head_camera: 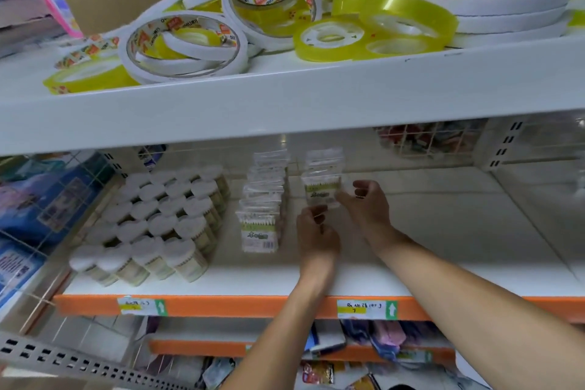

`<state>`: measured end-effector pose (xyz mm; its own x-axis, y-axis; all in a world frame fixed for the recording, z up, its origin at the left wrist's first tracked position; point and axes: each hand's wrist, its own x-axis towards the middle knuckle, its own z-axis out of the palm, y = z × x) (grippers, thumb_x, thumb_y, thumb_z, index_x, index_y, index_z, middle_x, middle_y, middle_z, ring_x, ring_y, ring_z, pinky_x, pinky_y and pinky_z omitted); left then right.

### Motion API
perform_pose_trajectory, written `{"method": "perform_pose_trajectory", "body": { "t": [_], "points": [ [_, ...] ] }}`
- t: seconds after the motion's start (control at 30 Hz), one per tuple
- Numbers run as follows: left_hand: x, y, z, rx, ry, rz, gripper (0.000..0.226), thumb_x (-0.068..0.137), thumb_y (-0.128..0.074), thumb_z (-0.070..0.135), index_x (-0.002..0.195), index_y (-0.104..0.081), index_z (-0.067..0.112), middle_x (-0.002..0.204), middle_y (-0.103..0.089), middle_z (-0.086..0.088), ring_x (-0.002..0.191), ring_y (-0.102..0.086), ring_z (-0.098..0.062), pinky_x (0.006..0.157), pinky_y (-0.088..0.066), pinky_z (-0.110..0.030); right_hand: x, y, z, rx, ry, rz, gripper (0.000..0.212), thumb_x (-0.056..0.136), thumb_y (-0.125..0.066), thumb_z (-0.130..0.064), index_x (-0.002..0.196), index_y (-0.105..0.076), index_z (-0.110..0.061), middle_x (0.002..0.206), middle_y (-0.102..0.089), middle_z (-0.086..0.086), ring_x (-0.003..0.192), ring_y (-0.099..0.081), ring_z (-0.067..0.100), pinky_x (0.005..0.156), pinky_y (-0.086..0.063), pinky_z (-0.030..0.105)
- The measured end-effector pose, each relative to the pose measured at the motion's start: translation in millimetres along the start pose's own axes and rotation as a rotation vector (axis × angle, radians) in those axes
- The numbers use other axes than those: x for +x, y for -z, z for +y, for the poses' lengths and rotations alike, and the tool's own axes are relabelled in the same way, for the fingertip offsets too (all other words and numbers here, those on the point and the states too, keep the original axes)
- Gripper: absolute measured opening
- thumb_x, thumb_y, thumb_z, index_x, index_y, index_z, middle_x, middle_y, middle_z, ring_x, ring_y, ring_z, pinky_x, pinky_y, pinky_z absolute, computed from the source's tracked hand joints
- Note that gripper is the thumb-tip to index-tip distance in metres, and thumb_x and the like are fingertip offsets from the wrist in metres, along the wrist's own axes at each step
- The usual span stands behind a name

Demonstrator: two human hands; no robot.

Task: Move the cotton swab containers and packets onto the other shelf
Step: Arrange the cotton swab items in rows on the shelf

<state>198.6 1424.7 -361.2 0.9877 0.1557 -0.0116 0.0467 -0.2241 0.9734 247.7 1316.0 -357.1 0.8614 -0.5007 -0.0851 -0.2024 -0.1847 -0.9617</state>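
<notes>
Packets (323, 191), clear crinkly plastic: your right hand (364, 204) pinches one, your left hand (316, 231) seemingly grips its lower edge.

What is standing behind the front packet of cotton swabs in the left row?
Behind the front packet more upright packets stand in a row toward the back wall. Each one covers most of the next, so the count stays unclear.

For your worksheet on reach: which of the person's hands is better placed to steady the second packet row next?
Probably the right hand: its fingers already touch the front packet of that row. The left hand sits lower, in front, seemingly not gripping a packet.
</notes>
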Motion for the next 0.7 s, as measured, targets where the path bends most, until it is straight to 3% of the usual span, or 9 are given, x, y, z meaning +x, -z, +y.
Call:
{"method": "perform_pose_trajectory", "body": {
  "t": [0.07,0.13,0.27,0.37,0.53,0.6,0.7],
  "points": [
    [-1.0,-8.2,2.7,0.012,-0.019,-0.019,0.046,0.08,-0.041,-0.01,0.107,-0.059,0.024,0.105,-0.063,0.005,0.091,-0.057,0.007,0.074,-0.044,-0.004,-5.4,14.4,5.1,0.035,-0.016,0.031,0.04,0.078,-0.082,-0.029,0.111,-0.063,-0.018,0.107,-0.065,0.0,0.084,-0.061,0.008,0.068,-0.048,0.013],
    [-1.7,-18.3,6.6,0.029,-0.023,-0.055,0.044,0.08,-0.041,-0.01,0.103,-0.061,0.023,0.1,-0.063,0.006,0.085,-0.055,0.01,0.07,-0.042,-0.001,-9.5,31.6,9.0,0.046,-0.034,0.044,0.028,0.081,-0.077,-0.024,0.106,-0.066,-0.021,0.102,-0.067,-0.001,0.084,-0.063,0.008,0.064,-0.045,0.011],
    [-2.3,-43.2,18.8,0.055,-0.067,-0.144,0.044,0.08,-0.041,-0.013,0.105,-0.066,0.014,0.101,-0.065,0.001,0.086,-0.059,-0.003,0.073,-0.043,-0.004,-13.9,71.2,14.3,0.055,-0.083,0.068,0.024,0.084,-0.07,-0.015,0.108,-0.071,-0.017,0.103,-0.072,0.004,0.1,-0.068,0.025,0.091,-0.055,0.04],
    [-5.3,-65.4,27.6,0.078,-0.094,-0.252,0.039,0.082,-0.043,-0.011,0.106,-0.065,0.011,0.111,-0.067,-0.006,0.098,-0.062,-0.018,0.082,-0.049,-0.021,-14.2,102.5,19.2,0.043,-0.127,0.08,0.022,0.085,-0.067,-0.012,0.105,-0.072,-0.019,0.105,-0.074,0.008,0.101,-0.069,0.029,0.094,-0.055,0.049],
    [-18.9,-101.8,41.2,0.18,-0.107,-0.435,0.041,0.084,-0.043,-0.004,0.108,-0.067,0.019,0.115,-0.069,0.0,0.1,-0.063,-0.011,0.073,-0.048,-0.012,-12.3,158.7,28.8,0.071,-0.207,0.091,0.025,0.087,-0.063,-0.012,0.109,-0.072,-0.016,0.09,-0.073,0.0,0.079,-0.071,0.022,0.083,-0.058,0.041],
    [-25.5,-118.3,49.0,0.215,-0.118,-0.499,0.041,0.085,-0.044,-0.003,0.11,-0.068,0.019,0.113,-0.069,0.002,0.091,-0.063,-0.006,0.06,-0.045,-0.004,-14.1,182.0,30.0,0.086,-0.208,0.097,0.022,0.088,-0.062,-0.011,0.106,-0.072,-0.018,0.09,-0.073,0.001,0.074,-0.07,0.019,0.075,-0.057,0.037],
    [-41.4,-147.5,65.3,0.256,-0.127,-0.564,0.038,0.087,-0.045,0.0,0.108,-0.067,0.022,0.111,-0.068,0.004,0.086,-0.06,-0.002,0.058,-0.045,-0.005,-17.9,221.9,30.7,0.125,-0.208,0.104,0.02,0.09,-0.06,-0.006,0.104,-0.069,-0.016,0.091,-0.072,0.004,0.07,-0.066,0.019,0.064,-0.052,0.029]
  ]
}}
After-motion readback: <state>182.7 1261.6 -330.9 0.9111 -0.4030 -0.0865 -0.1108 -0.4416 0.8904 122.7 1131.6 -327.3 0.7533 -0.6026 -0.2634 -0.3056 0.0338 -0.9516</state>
